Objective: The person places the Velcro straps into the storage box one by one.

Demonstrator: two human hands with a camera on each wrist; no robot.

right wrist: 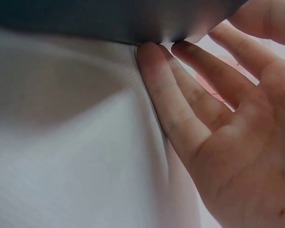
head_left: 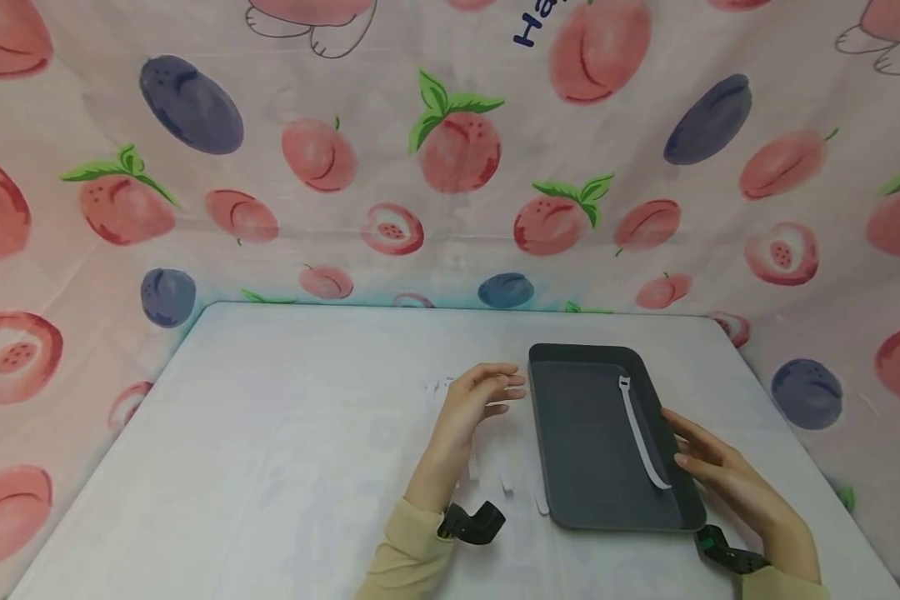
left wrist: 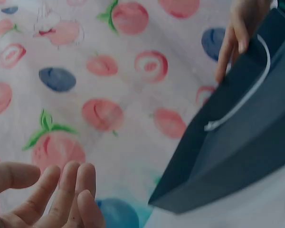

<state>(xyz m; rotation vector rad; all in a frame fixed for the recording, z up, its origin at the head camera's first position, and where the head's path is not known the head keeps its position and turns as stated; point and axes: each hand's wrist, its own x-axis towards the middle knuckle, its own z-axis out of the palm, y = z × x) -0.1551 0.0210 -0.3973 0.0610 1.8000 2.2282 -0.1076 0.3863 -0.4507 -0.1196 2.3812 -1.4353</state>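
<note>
A dark grey rectangular tray (head_left: 585,450) lies at the right of the white table. Inside, toward its right side, is a slim white strip (head_left: 640,433) with a small slotted head, like a cable tie. My right hand (head_left: 735,475) is at the tray's right edge, its fairly straight fingertips touching the outer wall and underside in the right wrist view. Left of the tray hovers my left hand (head_left: 476,408), holding nothing. Its fingers are loosely bent and point toward the tray's left rim; in the left wrist view its fingertips (left wrist: 85,178) are apart from the tray.
Small white pieces (head_left: 506,483) lie on the table (head_left: 270,433) between my left forearm and the tray. Another white piece (head_left: 542,503) is beside the tray's left edge. A fruit-printed cloth (head_left: 390,108) hangs behind and around the table. Each wrist wears a black camera mount (head_left: 472,523).
</note>
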